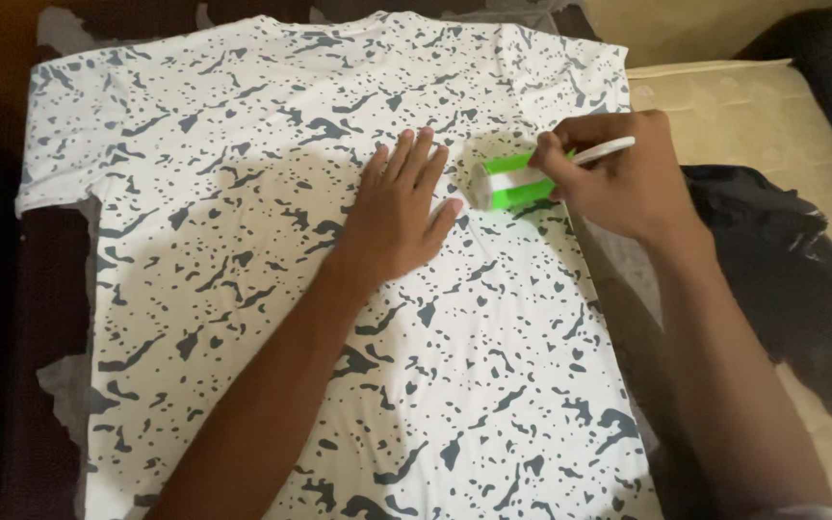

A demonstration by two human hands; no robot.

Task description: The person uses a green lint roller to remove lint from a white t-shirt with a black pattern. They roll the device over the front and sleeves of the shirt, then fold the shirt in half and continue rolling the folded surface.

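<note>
Two hands, green lint roller (510, 183), spotted shirt (243, 241)

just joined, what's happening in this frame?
A person has a white T-shirt with dark speckles spread flat on a surface. The left hand lies palm down on the chest area, pinning the fabric. The right hand grips a small green and white lint roller by its white handle, with the roller head on the shirt just beside the left hand's fingertips. A dark cloth lies on a beige mattress to the right.

Two hands (397, 217) – one spotted shirt (243, 289), one green roller (512, 183), one dark cloth (782, 270)
</note>
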